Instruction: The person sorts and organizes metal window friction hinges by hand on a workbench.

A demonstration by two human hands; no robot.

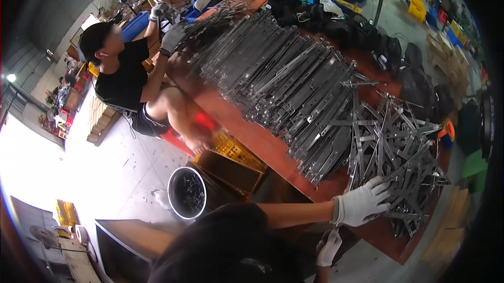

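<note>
My left hand, in a white glove, reaches right to the near edge of a tangled heap of grey metal strips. Its fingers are stretched and spread, and the tips touch or hover just over the strips. Lower down, beside the table's edge, is my right hand, also in a white glove; its fingers are partly hidden, so whether it holds anything is unclear. Left of the heap, long rows of slotted metal strips lie side by side across the reddish tabletop.
A co-worker in grey gloves sits at the table's far left, handling strips. Black bags line the far edge. Below the near edge stand a white-rimmed bucket of small parts, a cardboard box and a yellow crate.
</note>
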